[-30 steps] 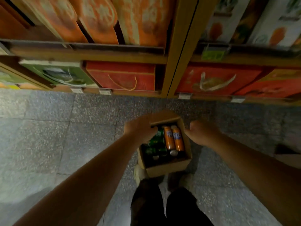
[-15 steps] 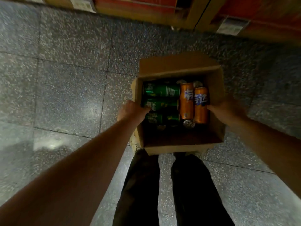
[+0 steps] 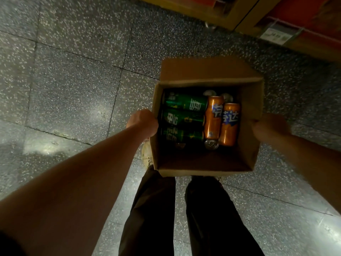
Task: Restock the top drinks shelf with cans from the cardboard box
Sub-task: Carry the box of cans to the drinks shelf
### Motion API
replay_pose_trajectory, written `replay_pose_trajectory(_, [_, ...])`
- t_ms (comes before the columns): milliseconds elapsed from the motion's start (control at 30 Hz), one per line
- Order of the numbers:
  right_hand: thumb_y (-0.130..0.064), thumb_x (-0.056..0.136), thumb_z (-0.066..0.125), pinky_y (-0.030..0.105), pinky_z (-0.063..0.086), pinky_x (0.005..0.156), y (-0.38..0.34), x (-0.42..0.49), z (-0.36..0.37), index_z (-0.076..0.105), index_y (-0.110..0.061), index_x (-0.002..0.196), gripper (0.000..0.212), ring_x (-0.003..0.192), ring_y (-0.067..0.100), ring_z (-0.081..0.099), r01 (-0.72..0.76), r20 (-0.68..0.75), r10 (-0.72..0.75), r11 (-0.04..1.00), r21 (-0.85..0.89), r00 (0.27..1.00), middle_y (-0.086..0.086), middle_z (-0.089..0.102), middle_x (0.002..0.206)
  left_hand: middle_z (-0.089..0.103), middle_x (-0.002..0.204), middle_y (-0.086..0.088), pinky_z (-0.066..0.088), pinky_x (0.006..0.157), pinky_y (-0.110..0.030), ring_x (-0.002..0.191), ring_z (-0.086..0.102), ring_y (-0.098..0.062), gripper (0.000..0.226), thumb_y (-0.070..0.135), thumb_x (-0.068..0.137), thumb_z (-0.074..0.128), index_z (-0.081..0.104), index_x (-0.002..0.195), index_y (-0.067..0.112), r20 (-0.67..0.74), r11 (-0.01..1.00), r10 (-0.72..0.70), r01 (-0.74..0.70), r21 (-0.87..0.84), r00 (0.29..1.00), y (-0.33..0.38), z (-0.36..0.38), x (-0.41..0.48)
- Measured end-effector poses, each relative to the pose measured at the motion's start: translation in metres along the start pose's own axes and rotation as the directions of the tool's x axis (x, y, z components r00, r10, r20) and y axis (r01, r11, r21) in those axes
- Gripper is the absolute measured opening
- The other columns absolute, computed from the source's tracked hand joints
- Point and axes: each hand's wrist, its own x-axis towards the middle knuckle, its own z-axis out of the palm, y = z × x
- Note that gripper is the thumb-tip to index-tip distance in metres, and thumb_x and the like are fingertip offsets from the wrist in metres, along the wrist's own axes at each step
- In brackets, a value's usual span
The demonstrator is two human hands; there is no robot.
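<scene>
Danger of tilt and rolling cans [image 3: 213,117] — cardboard box [image 3: 204,70] gripped only at opposite walls by left hand [image 3: 143,123], right hand [image 3: 270,128].

Speckled grey floor tiles [image 3: 73,89], dark trousers [image 3: 153,215].

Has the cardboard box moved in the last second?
Yes. The cardboard box rose toward the camera: against the floor tiles it now looks clearly larger.
</scene>
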Motion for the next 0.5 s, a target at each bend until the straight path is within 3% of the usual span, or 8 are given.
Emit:
replay_pose_trajectory(200, [-0.037,0.1,0.044,0.042,0.044,0.094,-0.014,-0.032,-0.03,0.06,-0.002,0.124,0.046,0.118,0.041,0.053,0.102,0.031,-0.099,0.992,-0.08,0.995,0.024,0.055,0.131,0.06,0.065,-0.005,0.057,0.06,-0.032,0.058,0.064,-0.019,0.023,0.021,0.098,0.049,0.058,0.081,0.008,0.008,0.999,-0.014,0.015,-0.038,1.0,-0.027,-0.018,-0.034])
replay_pose_trajectory(300, [-0.039,0.097,0.05,0.044,0.047,0.097,-0.023,-0.052,-0.045,0.06,-0.004,0.126,0.046,0.119,0.042,0.053,0.128,0.032,-0.125,0.987,-0.095,0.992,0.024,0.054,0.133,0.056,0.061,-0.002,0.046,0.052,-0.029,0.054,0.056,-0.014,0.027,0.024,0.098,0.047,0.057,0.076,0.012,-0.037,0.998,-0.059,0.059,-0.015,0.998,-0.046,-0.032,-0.063])
replay_pose_trajectory(500, [-0.041,0.097,0.05,0.047,0.041,0.103,-0.049,-0.105,-0.071,0.053,0.0,0.132,0.053,0.126,0.041,0.048,0.249,0.012,-0.253,0.942,-0.225,0.967,0.026,0.047,0.139,0.062,0.068,-0.001,0.053,0.064,-0.028,0.062,0.06,-0.013,0.025,0.023,0.097,0.049,0.06,0.077,0.012,-0.06,0.981,-0.143,0.134,-0.137,0.988,-0.091,-0.041,-0.133])
